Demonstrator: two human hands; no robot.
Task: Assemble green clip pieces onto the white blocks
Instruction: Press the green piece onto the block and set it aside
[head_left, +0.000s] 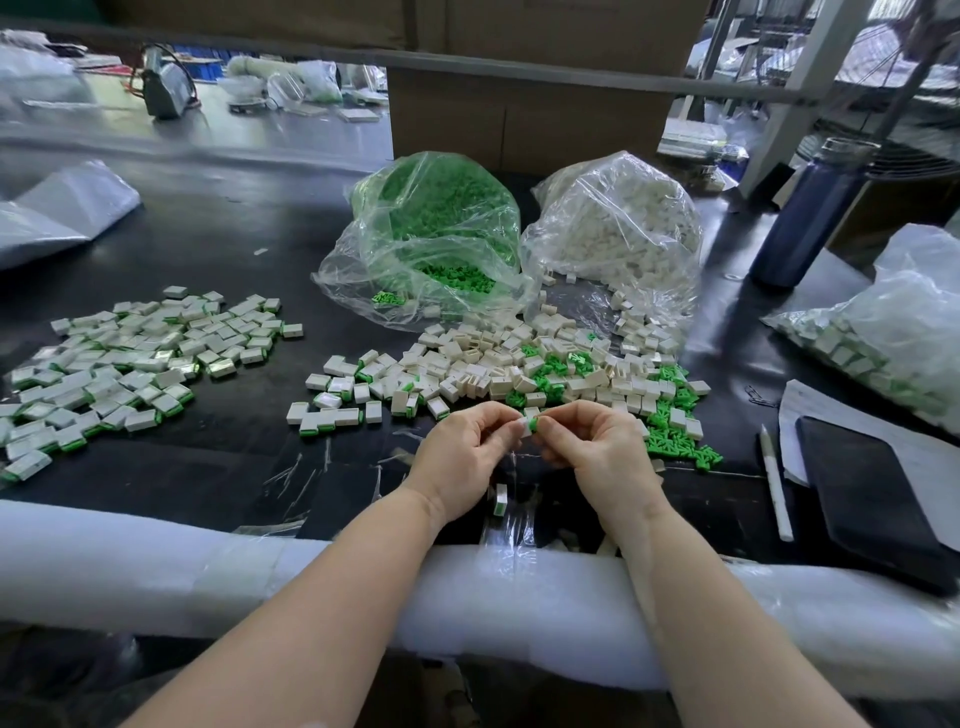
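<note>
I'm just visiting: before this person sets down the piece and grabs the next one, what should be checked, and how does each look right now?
1. Both hands hold the white block: left hand and right hand pinch it. Ok.
2. Green clip fully seated: cannot tell.
3. Loose white blocks nearby: ok.
4. Loose green clips nearby: ok.
5. Finished pile has room beside it: ok.

- I see two bare arms coming in from the bottom of my view.
- I see no sleeves on them; both forearms are bare up to the edge of the picture.
- My left hand (462, 457) has no glove, ring or watch.
- My right hand (597, 452) is bare too, with short, plain nails.
</note>
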